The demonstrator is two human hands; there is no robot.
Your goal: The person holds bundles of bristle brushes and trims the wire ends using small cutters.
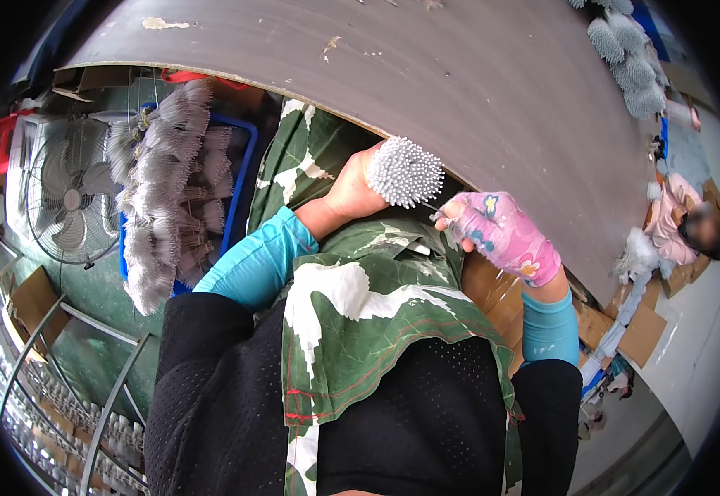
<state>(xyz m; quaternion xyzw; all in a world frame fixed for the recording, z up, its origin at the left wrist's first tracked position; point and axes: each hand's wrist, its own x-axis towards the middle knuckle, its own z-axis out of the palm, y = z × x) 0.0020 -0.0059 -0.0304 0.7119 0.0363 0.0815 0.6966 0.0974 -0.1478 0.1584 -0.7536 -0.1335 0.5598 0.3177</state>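
Note:
A round bundle of thin stems with pale grey bead-like tips (405, 172) is held over my lap, beside the table's edge. My left hand (356, 183), bare below a turquoise sleeve, is wrapped round the bundle from the left. On the right, my right hand (492, 227) wears a pink flowered glove with bare fingertips. Its fingers are pinched on a thin strand that runs to the lower right side of the bundle. A green and white patterned apron (376, 306) covers my front and lap.
A brown tabletop (476, 74) curves across the front. At left, a blue crate (244, 165) and hanging white bundles (166, 174) stand near a fan (72, 198). More grey bundles (629, 62) lie at the far right. A person in pink (670, 223) is at the right.

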